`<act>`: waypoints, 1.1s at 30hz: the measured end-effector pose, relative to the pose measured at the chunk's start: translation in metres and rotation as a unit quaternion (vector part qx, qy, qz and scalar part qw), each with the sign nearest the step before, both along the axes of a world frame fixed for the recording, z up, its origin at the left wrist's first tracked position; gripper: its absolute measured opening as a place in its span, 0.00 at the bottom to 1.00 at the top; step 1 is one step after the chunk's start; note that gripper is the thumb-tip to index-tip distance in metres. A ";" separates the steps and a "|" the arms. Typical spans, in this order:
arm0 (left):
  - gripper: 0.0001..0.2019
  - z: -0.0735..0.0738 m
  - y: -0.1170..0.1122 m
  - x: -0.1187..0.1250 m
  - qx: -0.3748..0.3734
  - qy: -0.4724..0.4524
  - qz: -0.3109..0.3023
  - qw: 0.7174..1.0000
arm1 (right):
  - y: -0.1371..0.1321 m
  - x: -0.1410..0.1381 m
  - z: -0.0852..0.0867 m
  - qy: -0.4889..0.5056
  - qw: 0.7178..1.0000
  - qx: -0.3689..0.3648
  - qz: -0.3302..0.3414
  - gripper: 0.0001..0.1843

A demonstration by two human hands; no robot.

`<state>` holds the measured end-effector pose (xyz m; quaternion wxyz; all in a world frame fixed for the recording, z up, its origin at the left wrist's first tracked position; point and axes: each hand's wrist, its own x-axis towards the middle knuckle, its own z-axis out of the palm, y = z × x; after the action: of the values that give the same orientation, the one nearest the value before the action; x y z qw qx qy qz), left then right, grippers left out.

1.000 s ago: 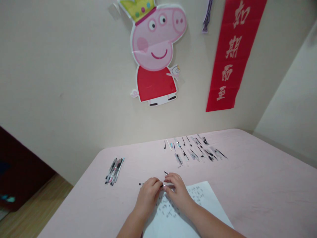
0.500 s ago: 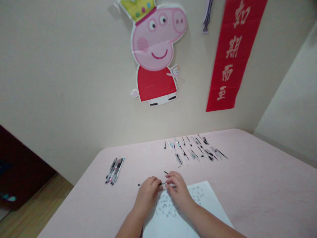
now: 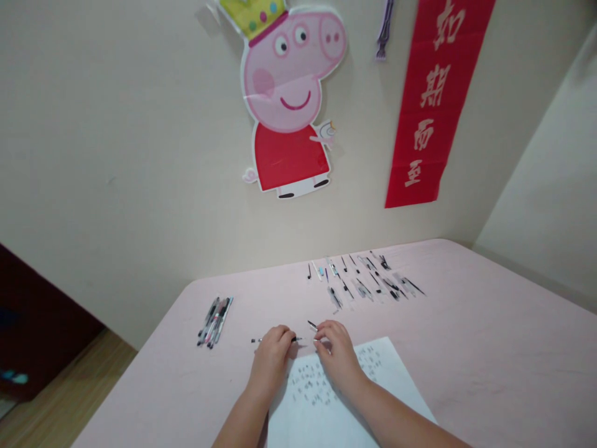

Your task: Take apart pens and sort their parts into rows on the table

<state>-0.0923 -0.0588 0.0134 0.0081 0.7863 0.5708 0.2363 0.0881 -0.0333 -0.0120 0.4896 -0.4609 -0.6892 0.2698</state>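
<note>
The refill [image 3: 256, 340] is a thin dark stick. It is just above the pink table [image 3: 489, 348], near its middle, beyond the top left corner of the paper [image 3: 347, 414]. Its long axis goes almost straight from left to right. One end comes out to the left of the left hand [image 3: 272, 353], and the other end comes out to the right and points toward the right hand [image 3: 336, 351]. Which end is the writing tip is too small to see. The left hand is closed on the refill, with the fingers curled over its middle part. The right hand is just beside it with a small gap between them. Its fingers are bent and the tips are close together, but I cannot tell if they pinch something. A short black piece [image 3: 311, 325] lies on the table just beyond the right hand. The paper lies under both wrists and has many small dark marks, too small to read. To the left, a bundle of pens [image 3: 215, 320] lies side by side, with the long axes pointing away and a little to the right. Farther back, well apart from the hands, many small pen parts [image 3: 368, 283] are spread in rows. On the wall [image 3: 116, 155] hangs a pink pig cutout [image 3: 289, 112] with a red dress and a yellow crown. To its right is a red banner [image 3: 433, 106] with gold Chinese characters from top to bottom, 如期而至, and the top one is partly cut off.
</note>
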 end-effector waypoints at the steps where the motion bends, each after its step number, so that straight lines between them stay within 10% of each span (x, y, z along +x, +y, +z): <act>1: 0.13 0.002 0.001 0.000 0.007 0.014 -0.001 1.000 | 0.000 0.000 -0.001 -0.005 1.000 0.000 0.000 0.09; 10: 0.11 0.023 0.023 -0.001 0.095 0.134 -0.059 0.985 | 0.002 -0.002 -0.005 -0.014 1.000 0.000 0.002 0.09; 19: 0.14 0.046 0.031 -0.033 0.139 0.126 0.011 0.982 | 0.003 -0.001 -0.008 0.015 0.999 -0.027 0.006 0.10; 29: 0.11 0.067 0.029 -0.069 0.145 0.011 0.077 0.986 | 0.000 -0.002 -0.002 0.047 0.998 -0.039 0.014 0.09; 33: 0.08 0.054 0.023 -0.042 0.032 -0.238 0.074 0.968 | 0.001 -0.002 -0.003 0.051 0.998 -0.039 0.016 0.09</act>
<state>-0.1342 -0.0360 0.0675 0.1013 0.6625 0.6015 0.4348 0.0859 -0.0328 -0.0148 0.5014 -0.4544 -0.6596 0.3272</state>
